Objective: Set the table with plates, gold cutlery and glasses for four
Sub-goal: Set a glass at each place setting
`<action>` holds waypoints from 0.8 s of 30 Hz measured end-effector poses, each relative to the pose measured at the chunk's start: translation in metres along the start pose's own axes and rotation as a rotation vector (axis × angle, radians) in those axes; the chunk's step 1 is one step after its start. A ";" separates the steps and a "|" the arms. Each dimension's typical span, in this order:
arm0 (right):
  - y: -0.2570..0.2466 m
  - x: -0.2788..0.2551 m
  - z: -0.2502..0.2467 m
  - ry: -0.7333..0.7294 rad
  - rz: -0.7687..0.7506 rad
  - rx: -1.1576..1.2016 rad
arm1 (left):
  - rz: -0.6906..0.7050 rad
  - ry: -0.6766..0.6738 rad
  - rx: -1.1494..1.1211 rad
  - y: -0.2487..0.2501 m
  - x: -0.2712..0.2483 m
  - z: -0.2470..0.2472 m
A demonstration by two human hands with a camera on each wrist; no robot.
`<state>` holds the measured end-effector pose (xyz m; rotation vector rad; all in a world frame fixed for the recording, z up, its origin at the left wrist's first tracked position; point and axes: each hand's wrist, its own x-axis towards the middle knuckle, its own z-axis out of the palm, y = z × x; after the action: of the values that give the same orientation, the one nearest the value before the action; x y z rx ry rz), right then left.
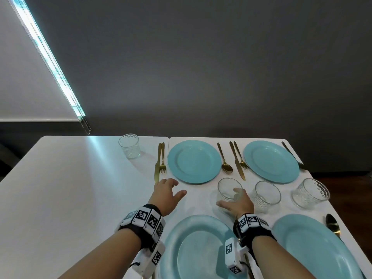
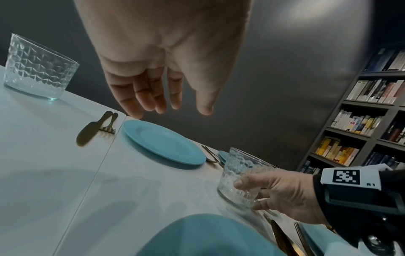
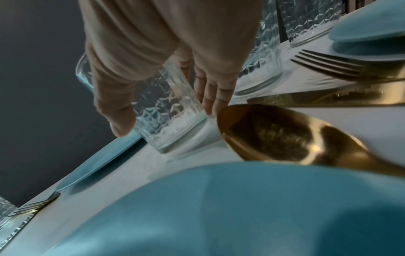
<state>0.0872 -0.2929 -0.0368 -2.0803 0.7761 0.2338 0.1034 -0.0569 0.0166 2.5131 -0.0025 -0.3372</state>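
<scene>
Nearest the camera, at the bottom centre of the head view, a round turquoise plate (image 1: 193,248) is seen on the white table (image 1: 70,188), with a second turquoise plate (image 1: 314,246) at the lower right. Just above them, a clear faceted glass tumbler (image 1: 228,189) is gripped by the right hand (image 1: 237,202), thumb on one side and fingers curled round the other, its base on the table as far as can be judged. The left hand (image 1: 166,191) is held wide, fingers relaxed, with nothing in it. Further up, two more tumblers (image 1: 266,195), two far plates (image 1: 194,161) and gold cutlery (image 1: 237,161) are laid out. The glass is judged rigid, smooth and breakable, so it is best held low around its wall.
</scene>
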 end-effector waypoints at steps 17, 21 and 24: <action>-0.001 -0.013 -0.012 -0.003 0.047 -0.030 | -0.038 -0.008 -0.056 -0.004 0.008 0.001; -0.011 -0.021 -0.021 -0.021 0.058 -0.148 | -0.045 0.013 -0.080 -0.001 0.015 -0.004; -0.025 -0.032 -0.028 -0.031 0.050 -0.181 | -0.056 0.042 -0.075 0.000 0.021 -0.011</action>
<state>0.0740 -0.2907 0.0111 -2.2232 0.8139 0.3751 0.1267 -0.0523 0.0202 2.4485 0.0953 -0.3014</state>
